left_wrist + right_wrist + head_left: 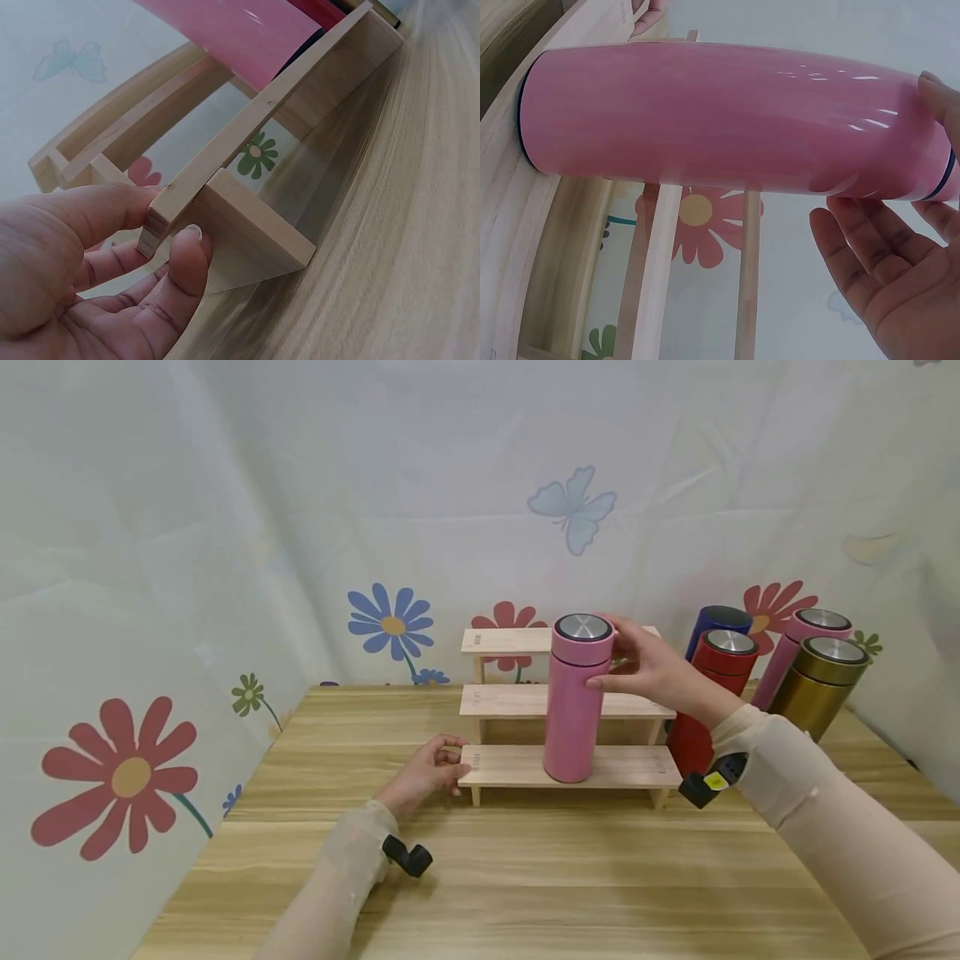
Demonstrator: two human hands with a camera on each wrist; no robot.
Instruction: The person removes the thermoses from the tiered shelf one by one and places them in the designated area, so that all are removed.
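Observation:
A pink thermos [573, 714] with a silver-topped lid stands upright on the lowest step of a three-tier wooden display stand [502, 766]. Near its top, my right hand [660, 670] holds the thermos, thumb on the near side and fingers behind. The right wrist view shows the dark-rimmed base of the pink thermos [705, 120] against the step. At the stand's left end, my left hand [426, 774] pinches the edge of the lowest step. Close up in the left wrist view, fingers [112, 210] and thumb lie around the corner of that step [217, 157].
Right of the stand are a red thermos [720, 681], a blue thermos [723, 617], a second pink thermos [813, 627] and a gold thermos [821, 685], close together. The wood-grain table [525, 885] meets a flower-printed white curtain [420, 510] behind and at left.

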